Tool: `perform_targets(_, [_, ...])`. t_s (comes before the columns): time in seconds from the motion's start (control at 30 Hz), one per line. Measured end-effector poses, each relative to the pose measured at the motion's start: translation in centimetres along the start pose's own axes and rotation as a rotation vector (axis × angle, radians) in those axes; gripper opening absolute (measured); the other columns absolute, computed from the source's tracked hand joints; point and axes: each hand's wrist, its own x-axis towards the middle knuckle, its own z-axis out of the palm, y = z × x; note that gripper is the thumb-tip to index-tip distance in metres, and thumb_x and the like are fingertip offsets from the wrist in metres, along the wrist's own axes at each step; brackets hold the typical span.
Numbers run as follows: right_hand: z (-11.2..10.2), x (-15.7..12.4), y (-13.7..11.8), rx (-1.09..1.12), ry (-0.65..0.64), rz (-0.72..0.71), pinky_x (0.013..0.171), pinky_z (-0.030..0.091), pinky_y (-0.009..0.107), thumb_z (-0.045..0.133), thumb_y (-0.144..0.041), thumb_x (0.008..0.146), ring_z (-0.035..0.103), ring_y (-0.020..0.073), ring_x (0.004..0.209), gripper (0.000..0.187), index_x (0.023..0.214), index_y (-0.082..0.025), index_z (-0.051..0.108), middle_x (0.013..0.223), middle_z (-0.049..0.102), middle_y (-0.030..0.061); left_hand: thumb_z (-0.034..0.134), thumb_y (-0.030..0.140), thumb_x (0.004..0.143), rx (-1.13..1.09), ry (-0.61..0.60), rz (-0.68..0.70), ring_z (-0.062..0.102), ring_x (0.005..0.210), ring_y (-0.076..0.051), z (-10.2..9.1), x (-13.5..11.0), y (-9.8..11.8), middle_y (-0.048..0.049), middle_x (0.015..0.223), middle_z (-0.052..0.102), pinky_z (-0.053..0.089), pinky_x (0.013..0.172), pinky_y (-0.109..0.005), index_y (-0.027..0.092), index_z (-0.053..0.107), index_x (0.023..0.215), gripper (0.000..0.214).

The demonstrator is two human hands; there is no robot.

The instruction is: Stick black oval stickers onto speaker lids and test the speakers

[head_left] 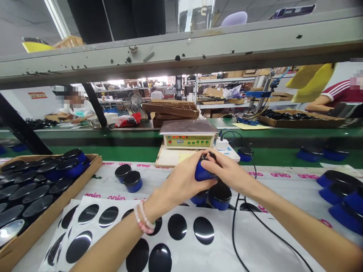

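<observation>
So the left hand was curled around a round blue-and-black housing, while the right hand had its thumb and fingers bent in at the top (couldn't tell if they were pinching anything, tbh). If that curled hold slipped, I figured it could drop onto the two housings just below and scuff something glossy. The black cable looked like a snag risk too. Sticker sheet in front, loaded cardboard box off left.
</observation>
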Motion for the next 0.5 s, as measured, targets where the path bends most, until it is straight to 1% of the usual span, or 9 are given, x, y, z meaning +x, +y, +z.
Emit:
perform_targets(0.1, [1.4,-0.4,-0.1,0.079,0.060,0.001,0.057,0.036,0.025,0.039,-0.041,0.088,0.038,0.0119,0.064,0.024,0.074,-0.023,0.033,0.069,0.034,-0.0047,0.068,0.025,0.079,0.038,0.050,-0.012,0.057,0.113,-0.021,0.5,-1.1,0.6,-0.0052,0.124,0.059,0.046,0.097,-0.033,0.021,0.046,0.122,0.048])
perform_targets(0.2, [2.5,-0.7,-0.1,0.123,0.096,-0.016,0.059,0.037,0.026,0.039,-0.042,0.090,0.040,0.0127,0.066,0.027,0.072,-0.023,0.032,0.070,0.037,-0.0038,0.068,0.023,0.078,0.154,0.060,-0.015,0.056,0.115,-0.021,0.8,-2.0,0.5,-0.0055,0.126,0.057,0.046,0.098,-0.032,0.021,0.043,0.125,0.053])
perform_targets(0.27, [2.4,-0.8,-0.3,0.115,0.075,-0.035,0.059,0.039,0.026,0.042,-0.045,0.090,0.044,0.0135,0.067,0.027,0.076,-0.023,0.038,0.072,0.042,-0.0029,0.069,0.023,0.076,0.228,0.062,-0.022,0.054,0.118,-0.019,0.5,-2.0,-0.1,-0.0040,0.128,0.055,0.043,0.101,-0.031,0.023,0.040,0.129,0.060])
perform_targets(0.3, [2.0,-0.9,-0.4,0.085,0.069,-0.046,0.059,0.039,0.027,0.044,-0.048,0.089,0.046,0.0140,0.066,0.027,0.081,-0.022,0.042,0.075,0.045,-0.0021,0.069,0.023,0.074,0.268,0.076,-0.042,0.052,0.120,-0.019,0.1,-1.9,-0.7,-0.0040,0.128,0.054,0.042,0.102,-0.030,0.023,0.039,0.129,0.062])
perform_targets(0.37, [0.7,-1.0,0.0,-0.030,0.089,-0.030,0.058,0.040,0.028,0.046,-0.053,0.087,0.050,0.0154,0.065,0.033,0.096,-0.022,0.046,0.080,0.049,0.0000,0.070,0.023,0.071,0.367,0.130,-0.142,0.051,0.120,-0.021,-1.4,-1.4,-2.8,-0.0072,0.130,0.049,0.043,0.101,-0.032,0.021,0.038,0.130,0.067])
perform_targets(0.4, [-0.3,-1.1,0.6,-0.107,0.101,0.010,0.057,0.040,0.029,0.045,-0.056,0.087,0.051,0.0162,0.064,0.037,0.100,-0.022,0.046,0.080,0.050,0.0009,0.070,0.024,0.071,0.417,0.166,-0.220,0.052,0.119,-0.023,-2.4,-1.1,-4.2,-0.0100,0.130,0.047,0.044,0.099,-0.034,0.018,0.038,0.130,0.067])
perform_targets(0.43, [-1.2,-1.3,1.4,-0.194,0.106,0.069,0.055,0.040,0.030,0.043,-0.059,0.087,0.052,0.0166,0.061,0.038,0.098,-0.022,0.045,0.079,0.052,0.0012,0.070,0.024,0.071,0.463,0.199,-0.309,0.053,0.116,-0.025,-3.6,-1.0,-5.8,-0.0127,0.130,0.045,0.046,0.096,-0.036,0.016,0.038,0.130,0.068])
perform_targets(0.47, [-2.2,-1.6,2.4,-0.291,0.094,0.140,0.054,0.039,0.030,0.040,-0.059,0.088,0.051,0.0168,0.058,0.037,0.091,-0.023,0.044,0.075,0.053,0.0011,0.070,0.024,0.072,0.508,0.215,-0.398,0.054,0.114,-0.026,-4.8,-1.1,-7.6,-0.0143,0.129,0.045,0.047,0.094,-0.039,0.014,0.039,0.130,0.066])
perform_targets(0.5, [-3.1,-2.1,3.7,-0.391,0.064,0.213,0.053,0.038,0.031,0.038,-0.059,0.088,0.051,0.0174,0.055,0.036,0.084,-0.024,0.042,0.071,0.054,0.0012,0.069,0.026,0.075,0.552,0.218,-0.482,0.054,0.111,-0.026,-6.1,-1.3,-9.3,-0.0144,0.128,0.046,0.047,0.092,-0.042,0.014,0.042,0.127,0.060])
